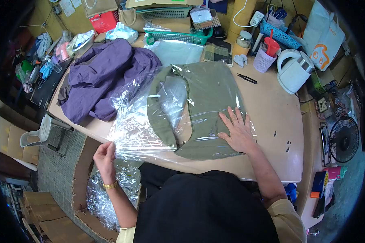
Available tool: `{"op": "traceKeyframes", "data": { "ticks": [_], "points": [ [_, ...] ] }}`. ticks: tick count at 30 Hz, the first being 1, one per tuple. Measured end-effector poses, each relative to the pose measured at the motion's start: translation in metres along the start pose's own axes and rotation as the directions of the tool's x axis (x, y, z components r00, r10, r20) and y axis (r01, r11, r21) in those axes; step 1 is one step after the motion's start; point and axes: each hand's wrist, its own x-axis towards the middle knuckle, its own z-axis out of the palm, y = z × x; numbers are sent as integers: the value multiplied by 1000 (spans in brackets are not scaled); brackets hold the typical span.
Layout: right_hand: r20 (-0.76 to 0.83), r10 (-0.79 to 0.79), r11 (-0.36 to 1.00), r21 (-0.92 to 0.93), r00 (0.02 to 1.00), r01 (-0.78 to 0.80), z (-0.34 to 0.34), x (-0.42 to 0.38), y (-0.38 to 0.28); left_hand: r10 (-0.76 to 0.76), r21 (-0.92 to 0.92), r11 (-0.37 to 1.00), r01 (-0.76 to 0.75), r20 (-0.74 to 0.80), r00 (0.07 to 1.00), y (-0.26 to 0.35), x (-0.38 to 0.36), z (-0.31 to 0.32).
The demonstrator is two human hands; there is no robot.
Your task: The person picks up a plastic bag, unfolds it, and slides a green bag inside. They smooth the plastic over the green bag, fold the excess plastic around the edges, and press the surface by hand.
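An olive-green folded garment point(207, 93) lies on the tan table point(275, 117) inside a clear plastic bag point(129, 121). The bag's loose part stretches to the left, wrinkled and shiny. My left hand point(104, 156) is closed on the bag's left edge, near the table's front edge. Flat on the bagged garment's lower right rests my right hand point(238, 131), fingers spread. Behind the bag's left part is a heaped purple garment point(97, 77).
Black snips point(246, 78), a white kettle point(294, 71) and a lilac cup point(264, 60) stand or lie at the back right. Green baskets point(178, 37) line the back. A cardboard box point(80, 174) of crumpled plastic sits below left; a black fan point(344, 139) is far right.
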Motion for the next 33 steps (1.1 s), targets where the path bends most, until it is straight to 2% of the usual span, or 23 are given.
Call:
{"op": "traceKeyframes", "data": {
  "ticks": [3, 5, 7, 8, 9, 10, 11, 12, 13, 15, 16, 17, 19, 21, 22, 24, 25, 26, 27, 29, 31, 32, 33],
  "points": [
    [-30, -87, 996, -31, 996, 86, -18, 0, 15, 87, -14, 996, -90, -173, 981, -14, 9, -62],
    [187, -215, 924, 357, 959, 138, -56, 21, 33, 89, 50, 995, -81, -202, 975, 6, 9, -72],
    [56, -118, 806, 589, 991, 63, -95, 51, 9, 47, -70, 997, -45, 23, 999, 41, 11, -37],
    [-121, -117, 805, 570, 986, 166, -95, 77, 5, 22, 68, 997, -25, 46, 999, 56, 13, -14],
    [-296, -114, 801, 537, 948, 264, -90, 105, 2, 58, 78, 995, -67, 116, 992, 55, 24, 6],
    [-296, -146, 793, 535, 944, 291, -83, 135, -2, 53, 4, 998, -55, 178, 983, 57, 36, 28],
    [-408, -106, 818, 483, 907, 313, -74, 165, -6, -5, 62, 998, -8, 197, 980, 63, 48, 48],
    [-517, -68, 842, 429, 853, 327, -63, 185, -14, 58, 217, 972, -91, 155, 986, 58, 67, 66],
    [-520, -90, 835, 425, 849, 349, -52, 194, -26, 123, 371, 914, -162, 126, 984, 47, 86, 78],
    [-477, 16, 979, 188, 879, 84, -25, 200, -49, 39, 145, 985, -97, 358, 933, 32, 112, 82],
    [-399, 6, 985, 162, 917, 64, -5, 205, -47, 160, -20, 987, -160, 260, 952, 30, 113, 80],
    [-401, -5, 984, 161, 916, 76, 4, 204, -43, 162, -19, 987, -162, 248, 955, 32, 114, 68],
    [-417, -92, 967, 178, 904, 180, 21, 197, -36, 104, -237, 964, -120, -78, 992, 39, 109, 31],
    [-354, -88, 981, 130, 931, 142, 24, 192, -39, 94, -240, 951, -193, -368, 925, 37, 93, 6],
    [-347, -88, 987, 96, 934, 129, 25, 192, -39, 66, -212, 972, -106, -188, 980, 32, 86, -19],
    [-336, -101, 990, 60, 936, 128, 24, 195, -41, -39, -37, 998, 45, 143, 989, 38, 43, -23],
    [-334, -91, 991, 60, 938, 117, 25, 196, -41, -76, 215, 976, 24, 238, 968, 45, 22, -14],
    [-331, -82, 992, 60, 940, 108, 26, 197, -41, -13, 330, 938, -109, 345, 939, 41, 2, -7],
    [-319, -95, 991, 61, 943, 120, 25, 198, -41, -152, 379, 925, 15, 334, 930, 47, -16, 1],
    [-317, -87, 993, 54, 945, 109, 25, 199, -41, -250, 186, 964, 191, 380, 891, 29, -27, 1],
    [-306, -99, 990, 61, 947, 124, 27, 200, -39, -157, -163, 965, 204, 263, 952, 21, -30, 0],
    [-317, -96, 990, 68, 944, 124, 27, 201, -38, -165, -159, 965, 210, 255, 953, 18, -31, 4],
    [-329, -93, 990, 73, 940, 123, 29, 202, -37, -115, -364, 911, 193, 226, 967, 16, -31, 9]
  ]
}}
